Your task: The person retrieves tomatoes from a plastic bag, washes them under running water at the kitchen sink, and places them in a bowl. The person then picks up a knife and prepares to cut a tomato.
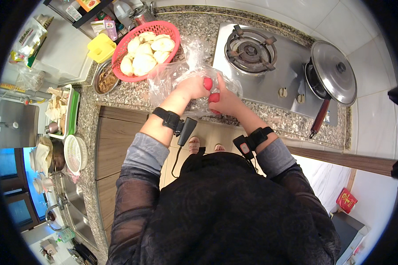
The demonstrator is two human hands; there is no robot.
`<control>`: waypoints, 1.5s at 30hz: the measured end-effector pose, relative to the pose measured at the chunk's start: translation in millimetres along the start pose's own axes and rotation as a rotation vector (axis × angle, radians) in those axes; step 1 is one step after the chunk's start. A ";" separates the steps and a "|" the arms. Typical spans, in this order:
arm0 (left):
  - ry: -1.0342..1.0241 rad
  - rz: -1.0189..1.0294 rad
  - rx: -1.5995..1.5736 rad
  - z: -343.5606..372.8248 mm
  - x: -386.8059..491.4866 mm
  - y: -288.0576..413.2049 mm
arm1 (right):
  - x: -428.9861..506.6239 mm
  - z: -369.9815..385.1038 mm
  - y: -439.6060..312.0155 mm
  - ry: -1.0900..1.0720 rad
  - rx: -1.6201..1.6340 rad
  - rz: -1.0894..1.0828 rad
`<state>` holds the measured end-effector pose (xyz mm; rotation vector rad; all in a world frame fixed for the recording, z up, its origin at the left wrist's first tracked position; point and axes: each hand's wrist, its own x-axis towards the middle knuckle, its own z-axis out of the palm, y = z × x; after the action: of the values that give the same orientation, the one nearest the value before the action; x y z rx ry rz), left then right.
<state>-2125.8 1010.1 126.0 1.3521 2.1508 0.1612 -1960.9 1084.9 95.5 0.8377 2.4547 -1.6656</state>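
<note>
A clear plastic bag (165, 81) lies crumpled on the granite counter, between a red basket and the gas hob. My left hand (194, 86) grips the bag from above, its fingers partly hidden by the film. Close by on the right, my right hand (228, 101) holds the same bag, with the forefinger stretched away from me. Glossy red pieces show at the thumbs, one red piece (208, 83) by the left hand and another red piece (214, 97) by the right; whether they are finger covers is unclear. The red plastic basket (175, 36) holds several peeled, pale pieces of food (144, 63).
Right of the bag sits a steel gas hob (265, 82), with a lidded pan (333, 73) on its far burner. A metal bowl of brown scraps (105, 81) and a yellow plastic container (101, 48) stand left of the basket. A sink (74, 195) lies further left.
</note>
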 end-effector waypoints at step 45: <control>1.161 0.054 -2.234 242.1 -614.6 -149.2 | -199.6 428.1 -220.7 -1.031 0.651 0.124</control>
<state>-1921.4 364.5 122.0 -0.2917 0.8983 2.6511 -1999.1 570.7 172.2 0.0420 1.1765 -2.1025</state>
